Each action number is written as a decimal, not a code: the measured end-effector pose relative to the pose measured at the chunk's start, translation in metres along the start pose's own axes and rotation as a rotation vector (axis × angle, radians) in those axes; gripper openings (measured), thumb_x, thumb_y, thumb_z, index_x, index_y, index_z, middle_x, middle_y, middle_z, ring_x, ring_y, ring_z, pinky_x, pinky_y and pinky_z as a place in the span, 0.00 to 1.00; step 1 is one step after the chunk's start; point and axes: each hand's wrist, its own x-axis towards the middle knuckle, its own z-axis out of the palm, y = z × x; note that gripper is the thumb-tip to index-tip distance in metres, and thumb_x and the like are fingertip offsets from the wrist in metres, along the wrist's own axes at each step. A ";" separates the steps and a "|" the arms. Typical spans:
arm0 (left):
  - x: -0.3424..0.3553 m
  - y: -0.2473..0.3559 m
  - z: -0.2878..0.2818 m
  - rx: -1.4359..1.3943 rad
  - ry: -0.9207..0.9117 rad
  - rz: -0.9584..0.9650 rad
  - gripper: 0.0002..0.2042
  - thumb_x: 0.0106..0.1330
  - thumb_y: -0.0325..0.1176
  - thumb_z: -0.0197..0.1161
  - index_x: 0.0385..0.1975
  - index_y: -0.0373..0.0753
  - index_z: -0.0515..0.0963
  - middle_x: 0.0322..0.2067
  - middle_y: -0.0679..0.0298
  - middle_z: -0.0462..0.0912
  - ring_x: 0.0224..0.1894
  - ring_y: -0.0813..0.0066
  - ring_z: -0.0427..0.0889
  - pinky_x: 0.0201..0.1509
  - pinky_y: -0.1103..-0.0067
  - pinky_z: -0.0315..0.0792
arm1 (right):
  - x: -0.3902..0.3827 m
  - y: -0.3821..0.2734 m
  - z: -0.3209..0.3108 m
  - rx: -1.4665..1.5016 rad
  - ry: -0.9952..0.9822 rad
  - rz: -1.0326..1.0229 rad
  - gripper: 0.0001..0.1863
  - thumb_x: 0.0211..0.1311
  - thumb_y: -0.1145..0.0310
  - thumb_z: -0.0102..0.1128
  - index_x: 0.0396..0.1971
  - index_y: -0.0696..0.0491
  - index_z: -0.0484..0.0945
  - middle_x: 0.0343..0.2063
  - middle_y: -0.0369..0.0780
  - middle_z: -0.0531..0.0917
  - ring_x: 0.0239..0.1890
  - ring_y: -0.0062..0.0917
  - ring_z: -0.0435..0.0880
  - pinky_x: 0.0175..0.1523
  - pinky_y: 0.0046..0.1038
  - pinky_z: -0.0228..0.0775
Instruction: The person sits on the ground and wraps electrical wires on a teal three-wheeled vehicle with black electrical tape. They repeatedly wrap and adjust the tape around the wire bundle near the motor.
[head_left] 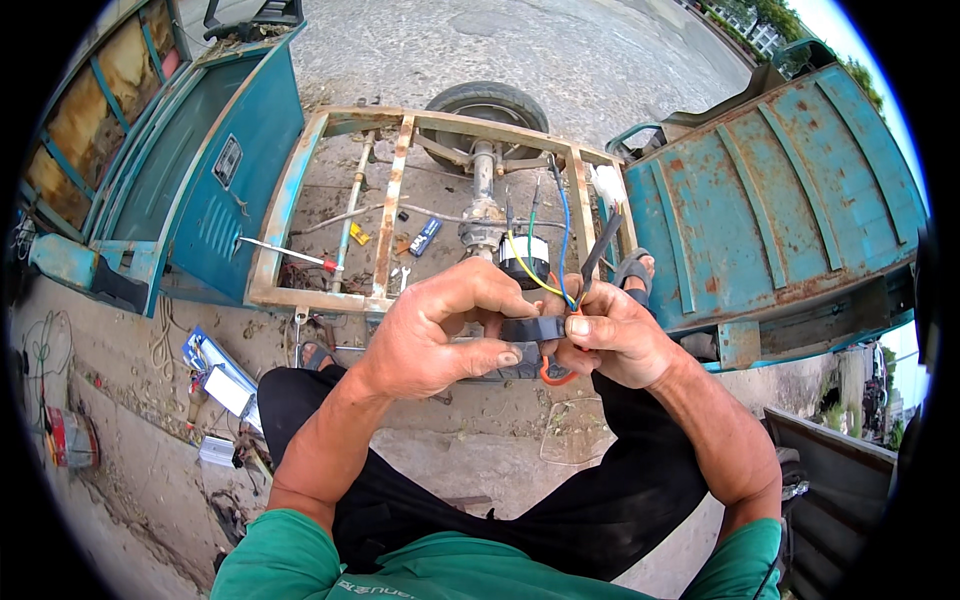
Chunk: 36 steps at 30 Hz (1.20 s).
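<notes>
My left hand (pixel 435 325) is closed, with thumb and fingers pinching black tape (pixel 533 329). The tape spans the short gap to my right hand (pixel 625 335). My right thumb and fingers are closed on a bundle of wires where it meets the tape. Yellow, green and blue wires (pixel 566 230) fan upward from that grip, and a thicker black cable (pixel 603 245) runs up to the right. An orange loop (pixel 555 376), perhaps wire, hangs below my right fingers. My fingers hide the joined part of the wires.
Before me lies a rusty metal frame (pixel 395 200) with an axle and a wheel (pixel 490 105). Teal body panels stand left (pixel 220 190) and right (pixel 790 190). A red-handled screwdriver (pixel 290 253), a blue box (pixel 426 236) and a small wrench (pixel 404 278) lie around the frame.
</notes>
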 end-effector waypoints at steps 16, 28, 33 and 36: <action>-0.004 0.006 0.009 0.186 0.058 -0.061 0.18 0.53 0.20 0.76 0.45 0.35 0.82 0.39 0.63 0.80 0.34 0.79 0.78 0.37 0.80 0.73 | 0.002 -0.001 0.011 -0.154 0.089 0.024 0.30 0.72 0.43 0.53 0.49 0.60 0.74 0.23 0.39 0.79 0.19 0.15 0.71 0.24 0.21 0.63; -0.005 0.014 0.016 0.607 0.290 0.070 0.12 0.52 0.19 0.74 0.38 0.34 0.85 0.39 0.60 0.80 0.37 0.75 0.80 0.40 0.79 0.75 | 0.004 0.002 0.012 -0.153 0.204 -0.081 0.30 0.70 0.46 0.60 0.54 0.60 0.71 0.24 0.35 0.75 0.21 0.16 0.73 0.26 0.20 0.66; -0.002 0.009 0.021 0.734 0.345 0.099 0.11 0.52 0.19 0.73 0.37 0.34 0.85 0.36 0.59 0.81 0.36 0.71 0.82 0.38 0.76 0.76 | 0.004 0.001 0.020 -0.209 0.337 -0.098 0.29 0.64 0.54 0.71 0.51 0.60 0.70 0.27 0.35 0.77 0.23 0.15 0.75 0.27 0.19 0.68; -0.001 0.008 0.021 0.793 0.344 0.138 0.09 0.54 0.20 0.72 0.35 0.34 0.84 0.33 0.58 0.81 0.35 0.67 0.83 0.35 0.74 0.78 | 0.005 0.002 0.023 -0.251 0.384 -0.142 0.27 0.61 0.58 0.74 0.49 0.60 0.70 0.32 0.38 0.82 0.24 0.14 0.76 0.27 0.19 0.71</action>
